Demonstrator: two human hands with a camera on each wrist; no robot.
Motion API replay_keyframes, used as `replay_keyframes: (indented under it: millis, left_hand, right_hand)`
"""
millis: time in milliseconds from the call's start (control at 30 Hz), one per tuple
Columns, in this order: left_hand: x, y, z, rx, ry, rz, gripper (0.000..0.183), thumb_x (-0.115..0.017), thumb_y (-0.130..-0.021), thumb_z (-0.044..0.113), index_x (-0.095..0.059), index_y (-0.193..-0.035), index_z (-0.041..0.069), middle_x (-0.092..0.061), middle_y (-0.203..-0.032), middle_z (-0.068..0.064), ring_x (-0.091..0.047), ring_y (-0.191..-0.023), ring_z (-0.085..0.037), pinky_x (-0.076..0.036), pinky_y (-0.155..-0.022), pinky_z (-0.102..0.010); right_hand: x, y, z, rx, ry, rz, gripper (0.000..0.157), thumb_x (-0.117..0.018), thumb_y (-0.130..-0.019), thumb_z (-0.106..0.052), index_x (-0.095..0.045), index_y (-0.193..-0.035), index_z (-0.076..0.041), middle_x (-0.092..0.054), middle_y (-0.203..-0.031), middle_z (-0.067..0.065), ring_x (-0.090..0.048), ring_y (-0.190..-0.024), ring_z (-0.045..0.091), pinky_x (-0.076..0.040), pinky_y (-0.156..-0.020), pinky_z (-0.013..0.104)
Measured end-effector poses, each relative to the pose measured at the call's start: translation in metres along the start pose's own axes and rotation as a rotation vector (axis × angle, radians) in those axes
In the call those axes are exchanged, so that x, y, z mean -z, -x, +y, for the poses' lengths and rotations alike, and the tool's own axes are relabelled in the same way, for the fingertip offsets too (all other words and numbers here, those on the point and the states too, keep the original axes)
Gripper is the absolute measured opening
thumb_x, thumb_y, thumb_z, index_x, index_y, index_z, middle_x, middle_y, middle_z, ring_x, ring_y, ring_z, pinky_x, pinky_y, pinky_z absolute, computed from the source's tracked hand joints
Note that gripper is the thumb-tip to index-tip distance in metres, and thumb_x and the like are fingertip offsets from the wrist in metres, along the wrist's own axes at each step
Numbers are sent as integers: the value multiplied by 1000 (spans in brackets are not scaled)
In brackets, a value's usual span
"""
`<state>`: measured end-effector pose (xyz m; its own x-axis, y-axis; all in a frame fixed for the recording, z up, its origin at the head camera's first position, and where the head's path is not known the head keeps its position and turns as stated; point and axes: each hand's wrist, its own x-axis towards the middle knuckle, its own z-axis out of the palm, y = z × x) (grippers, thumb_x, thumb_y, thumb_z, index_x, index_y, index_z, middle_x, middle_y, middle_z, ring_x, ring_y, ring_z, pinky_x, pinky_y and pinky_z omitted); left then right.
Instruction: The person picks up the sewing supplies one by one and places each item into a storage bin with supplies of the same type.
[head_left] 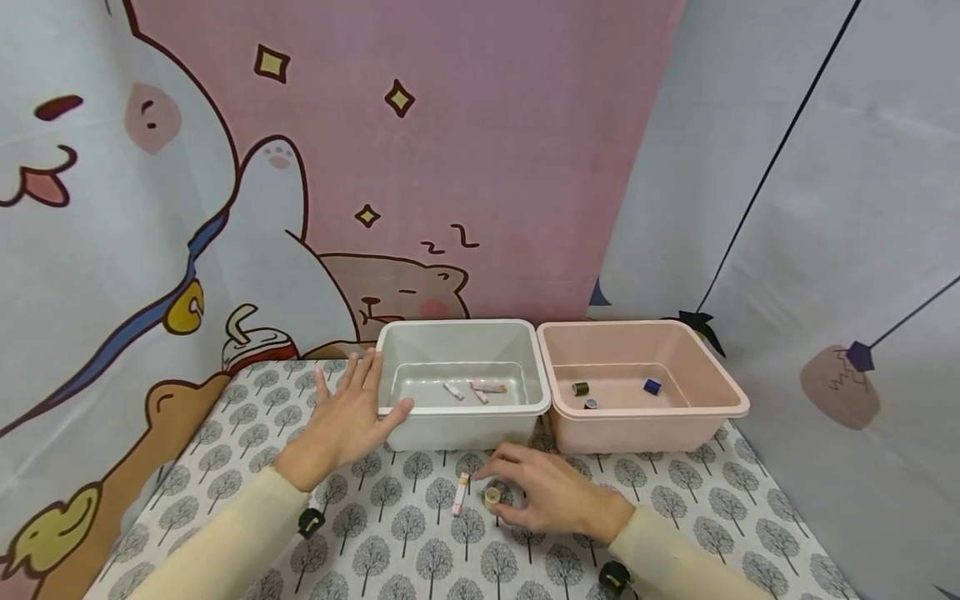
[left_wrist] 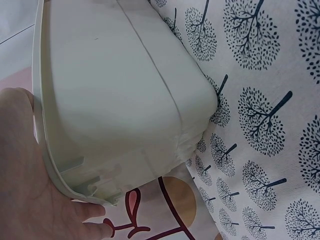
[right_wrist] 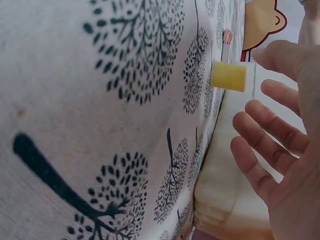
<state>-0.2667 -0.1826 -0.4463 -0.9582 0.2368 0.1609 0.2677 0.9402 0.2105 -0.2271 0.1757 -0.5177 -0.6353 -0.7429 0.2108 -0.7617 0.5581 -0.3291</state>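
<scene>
My left hand [head_left: 358, 400] lies flat against the left front corner of a white bin [head_left: 457, 429], fingers straight, with the thumb on its rim. The left wrist view shows the palm [left_wrist: 27, 185] pressed to the bin's rim [left_wrist: 115, 90]. My right hand [head_left: 517, 483] hovers over the tablecloth with fingers spread, just right of a small yellow spool [head_left: 492, 498] and a pink-and-white stick [head_left: 460, 493]. In the right wrist view the spool [right_wrist: 228, 76] stands apart from the spread fingers [right_wrist: 267, 135], and the hand holds nothing.
Inside the white bin lie several small sticks [head_left: 477, 389]. A pink bin [head_left: 645, 414] stands touching its right side and holds a dark green spool [head_left: 580, 388], a blue one [head_left: 652, 386] and a grey one [head_left: 592, 404]. Tree-patterned cloth [head_left: 420, 550] covers the table; printed curtains close it in.
</scene>
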Motion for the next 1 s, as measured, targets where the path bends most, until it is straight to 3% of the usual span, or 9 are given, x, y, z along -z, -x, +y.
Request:
replay_keyframes:
  millis: [367,533,800,1000]
  left_hand:
    - [0,2,0,-10,-6,5,110,-31,-116,82,-13,-185,-2,-6,-196,-20,-9,-182,-51,11,-134,-91]
    - [0,1,1,-7,-3,6,110,-31,-116,82,-13,-185,-2,-6,-196,-20,-9,-182,-51,11,-133,-92]
    - [0,1,0,-9,-1,14,110,-32,-117,81,-13,-185,-2,-8,-196,-21,-10,-182,-52,10,-134,-91]
    - [0,1,1,-11,-6,16,110,-32,-116,82,-14,-185,-2,-10,-196,-21,-11,-182,-53,10,-133,-92]
  right_hand:
    - [-3,-2,1,-18,-66,-38,50,-93,-101,-32,-78,-148,-24,-75,-139,-9,-76,-111,5,-65,-94,19]
    - [-3,-2,3,-31,-106,-57,49,-93,-101,-29,-79,-147,-22,-77,-134,-7,-76,-110,1,-64,-89,16]
    - [-6,-3,5,-28,-130,-68,36,-92,-102,-24,-83,-137,-21,-78,-123,-11,-72,-98,-3,-60,-81,11]
    - [-7,-4,4,-30,-126,-70,29,-91,-103,-21,-85,-131,-23,-78,-121,-12,-71,-98,-6,-60,-84,11]
